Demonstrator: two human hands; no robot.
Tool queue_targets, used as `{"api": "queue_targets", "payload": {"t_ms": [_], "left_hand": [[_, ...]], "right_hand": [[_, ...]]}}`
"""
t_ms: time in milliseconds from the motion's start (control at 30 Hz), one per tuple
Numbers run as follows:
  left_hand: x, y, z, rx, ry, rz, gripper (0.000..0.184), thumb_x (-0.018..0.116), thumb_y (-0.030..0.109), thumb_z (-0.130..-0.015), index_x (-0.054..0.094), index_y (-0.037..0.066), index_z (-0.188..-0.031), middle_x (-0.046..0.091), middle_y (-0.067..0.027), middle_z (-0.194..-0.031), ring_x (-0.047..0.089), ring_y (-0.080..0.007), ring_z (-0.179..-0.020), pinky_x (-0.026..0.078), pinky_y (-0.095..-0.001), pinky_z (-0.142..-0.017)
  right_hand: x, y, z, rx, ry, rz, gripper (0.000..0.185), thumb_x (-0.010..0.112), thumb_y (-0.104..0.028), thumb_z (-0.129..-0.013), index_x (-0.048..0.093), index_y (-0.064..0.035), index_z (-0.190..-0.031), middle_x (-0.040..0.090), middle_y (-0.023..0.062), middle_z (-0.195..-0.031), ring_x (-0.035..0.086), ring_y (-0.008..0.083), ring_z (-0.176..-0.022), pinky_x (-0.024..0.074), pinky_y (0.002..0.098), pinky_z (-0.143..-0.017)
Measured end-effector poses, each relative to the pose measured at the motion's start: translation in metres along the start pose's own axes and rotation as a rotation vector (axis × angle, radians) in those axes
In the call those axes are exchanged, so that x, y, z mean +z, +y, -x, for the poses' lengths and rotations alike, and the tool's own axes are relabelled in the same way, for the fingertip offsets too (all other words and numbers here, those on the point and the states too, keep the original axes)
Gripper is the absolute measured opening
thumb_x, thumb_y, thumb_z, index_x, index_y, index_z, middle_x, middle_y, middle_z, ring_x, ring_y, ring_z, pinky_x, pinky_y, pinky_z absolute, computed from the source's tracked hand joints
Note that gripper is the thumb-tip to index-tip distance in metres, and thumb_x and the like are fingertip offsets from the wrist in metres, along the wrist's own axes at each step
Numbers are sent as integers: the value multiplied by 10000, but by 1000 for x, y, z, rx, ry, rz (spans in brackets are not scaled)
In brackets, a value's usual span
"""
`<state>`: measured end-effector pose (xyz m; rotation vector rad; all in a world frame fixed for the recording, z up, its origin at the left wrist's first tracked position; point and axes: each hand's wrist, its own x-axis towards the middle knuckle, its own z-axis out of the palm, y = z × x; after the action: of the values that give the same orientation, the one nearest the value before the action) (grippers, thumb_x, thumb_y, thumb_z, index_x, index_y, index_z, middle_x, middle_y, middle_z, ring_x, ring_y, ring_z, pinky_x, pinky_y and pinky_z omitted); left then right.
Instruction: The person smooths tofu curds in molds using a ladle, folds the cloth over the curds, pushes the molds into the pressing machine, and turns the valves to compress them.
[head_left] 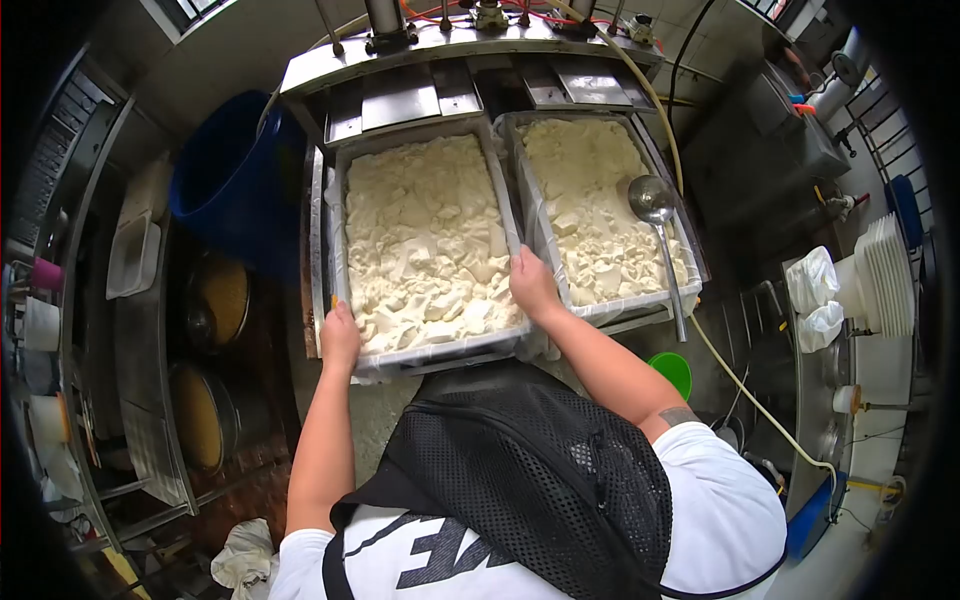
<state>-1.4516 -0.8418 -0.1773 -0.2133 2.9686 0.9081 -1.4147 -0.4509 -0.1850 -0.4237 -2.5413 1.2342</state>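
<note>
A cloth-lined rectangular tray (440,352) full of broken white curd (425,225), which looks like tofu, is right in front of me. My left hand (341,338) grips its left side near the front corner, and my right hand (533,284) is closed around the right side. The fingers on the outer walls are partly hidden. Beside it on the right stands a second lined tray (628,303) of similar curd. Across that tray's right edge lies a metal ladle (655,202), bowl inward, its handle sticking out past the front.
Behind both trays is a metal press frame (480,42) with cylinders and hoses. A large blue barrel (235,170) stands at the left, above pots of yellowish contents (197,415). A green bucket (671,376) is low on the right; a pale hose (745,385) trails there.
</note>
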Motion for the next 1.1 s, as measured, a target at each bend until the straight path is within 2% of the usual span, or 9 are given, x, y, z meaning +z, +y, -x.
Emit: {"api": "queue_targets", "payload": {"t_ms": [33,133,300,333,433,833,1033,1067,1100], "left_hand": [[2,-1,-6,-2,-3,-2,633,370,459,-1113,687,-83,-1031,700,-353,-998,662,-539,-993,509,-572,-872],[-17,26,12,-17,-17,56,622,360,442,-1118,686,-76,-1011,702,-345,-974,663,-539,-984,508,-570,-864],[-9,16,4,23,20,23,613,372,438,-1119,678,-73,-973,697,-345,-949,668,-535,-967,507,-574,-836],[-8,20,-5,28,13,43,617,374,442,-1118,682,-76,-991,697,-348,-959,668,-535,-975,506,-577,-840],[-8,7,9,-25,-58,53,619,373,452,-1113,684,-76,-1027,695,-356,-984,662,-543,-999,503,-591,-856],[-16,14,15,-1,-33,69,614,359,458,-1108,685,-57,-1041,692,-359,-1022,649,-551,-1035,499,-593,-881],[-12,12,-4,5,-39,148,603,391,458,-1105,683,-61,-1013,699,-334,-949,672,-517,-955,513,-530,-855],[-7,-5,-6,35,-71,232,598,392,480,-1113,666,-50,-1075,715,-272,-989,694,-437,-922,517,-498,-840],[-11,-3,-1,44,-79,235,598,392,480,-1113,666,-50,-1075,715,-272,-989,694,-437,-922,517,-498,-840]], "right_hand": [[5,6,-1,-52,63,-28,255,483,-241,-1052,611,-20,-1061,662,324,-974,598,573,-967,489,607,-796],[-10,-1,22,0,-3,-57,253,479,-233,-1053,615,-22,-1080,664,325,-975,603,570,-969,492,607,-800],[-10,-12,11,99,-42,19,269,488,-240,-1054,624,-22,-1132,678,314,-1006,619,553,-992,506,583,-823],[1,3,-2,-11,5,-28,274,486,-243,-1055,624,-18,-1132,679,312,-1007,620,549,-995,507,578,-825],[-11,-11,10,27,-3,-60,278,482,-238,-1053,628,-17,-1135,679,310,-1009,619,545,-999,507,573,-825],[-15,-13,21,62,-22,23,287,491,-247,-1065,642,-13,-1135,679,319,-1027,622,545,-1018,510,577,-838],[-15,-14,4,89,-8,51,288,505,-256,-1047,649,-11,-1089,684,316,-1046,619,545,-1027,514,566,-867],[-25,-23,6,109,-78,115,283,521,-259,-1041,645,-8,-1081,688,310,-1048,626,535,-1023,509,577,-871],[-34,-34,7,127,-148,176,280,537,-262,-1036,641,-5,-1073,692,304,-1051,634,526,-1019,504,589,-876]]}}
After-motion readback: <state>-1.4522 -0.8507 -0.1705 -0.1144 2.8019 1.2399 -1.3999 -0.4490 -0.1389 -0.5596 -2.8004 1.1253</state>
